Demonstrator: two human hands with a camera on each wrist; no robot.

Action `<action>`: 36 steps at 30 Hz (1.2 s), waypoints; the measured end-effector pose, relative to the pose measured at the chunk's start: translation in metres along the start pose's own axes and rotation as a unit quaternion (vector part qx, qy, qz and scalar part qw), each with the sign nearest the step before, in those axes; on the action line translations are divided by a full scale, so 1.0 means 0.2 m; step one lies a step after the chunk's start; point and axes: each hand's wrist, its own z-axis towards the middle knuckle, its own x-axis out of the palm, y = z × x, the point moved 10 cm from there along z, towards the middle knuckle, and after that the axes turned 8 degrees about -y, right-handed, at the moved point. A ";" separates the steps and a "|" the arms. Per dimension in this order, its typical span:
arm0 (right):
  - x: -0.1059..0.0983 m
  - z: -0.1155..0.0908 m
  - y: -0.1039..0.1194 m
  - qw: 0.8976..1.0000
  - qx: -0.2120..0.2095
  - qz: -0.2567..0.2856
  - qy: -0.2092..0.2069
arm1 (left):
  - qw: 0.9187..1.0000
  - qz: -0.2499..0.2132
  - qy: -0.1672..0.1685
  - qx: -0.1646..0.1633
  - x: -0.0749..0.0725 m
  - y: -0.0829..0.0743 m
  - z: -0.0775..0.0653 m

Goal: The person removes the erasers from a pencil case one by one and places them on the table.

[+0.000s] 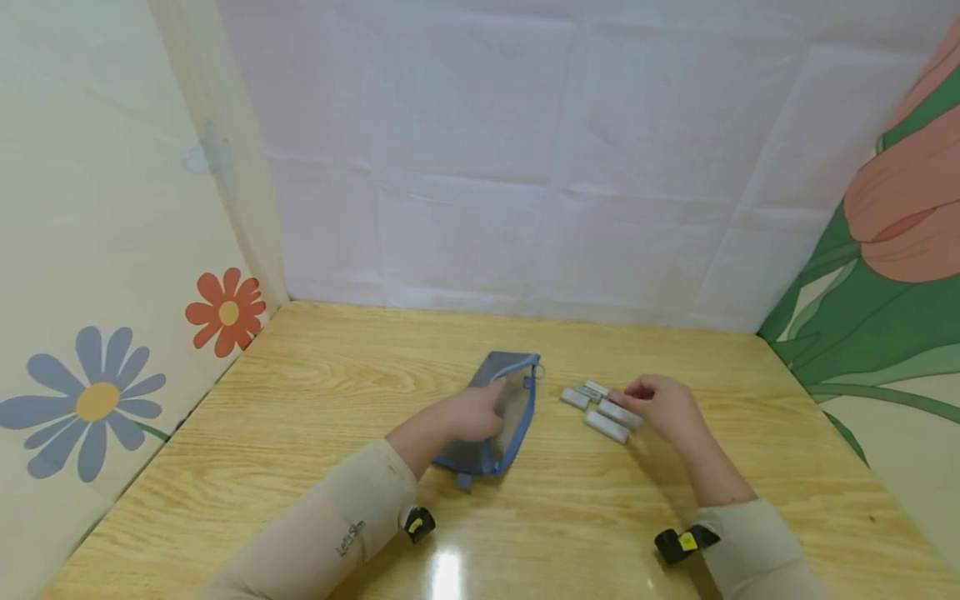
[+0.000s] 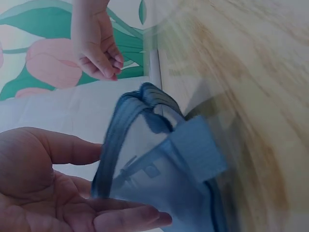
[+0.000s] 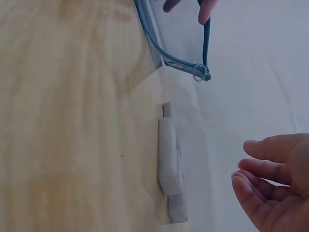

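Note:
A blue zip pouch [image 1: 517, 433] with see-through sides lies on the table, its zipped mouth spread apart. My left hand [image 1: 472, 414] pinches one edge of that mouth; in the left wrist view the thumb [image 2: 77, 149] meets the zip band while the other fingers lie along the mesh side. To the right of the pouch sit several small white rectangular blocks [image 1: 607, 427], grouped close together. Above them is my right hand [image 1: 667, 408], fingers loosely bent. The right wrist view shows that hand [image 3: 275, 179] holding nothing, apart from the blocks [image 3: 167, 157].
The wood-grain table [image 1: 337, 358] runs back to a white sheet [image 1: 465, 167]. Flower-patterned panels stand at the left [image 1: 75, 250] and right [image 1: 900, 333]. A small ring [image 3: 199, 72] hangs at the far end of the pouch's zip.

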 end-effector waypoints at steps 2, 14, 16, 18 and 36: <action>-0.01 0.02 0.02 1.000 -0.012 -0.007 0.003 | 1.000 0.003 0.007 0.001 0.00 -0.02 -0.01; -0.11 0.18 0.12 0.989 -0.096 -0.104 0.034 | 0.997 0.044 0.047 0.048 -0.09 -0.10 -0.02; -0.13 0.20 0.13 0.986 -0.107 -0.124 0.038 | 0.994 0.079 0.040 0.063 -0.15 -0.09 -0.01; -0.14 0.22 0.12 0.982 -0.112 -0.145 0.038 | 0.992 0.105 0.021 0.068 -0.22 -0.06 0.00; -0.20 0.25 -0.06 0.965 -0.077 -0.251 -0.015 | 0.935 0.288 -0.201 -0.056 -0.75 0.54 -0.04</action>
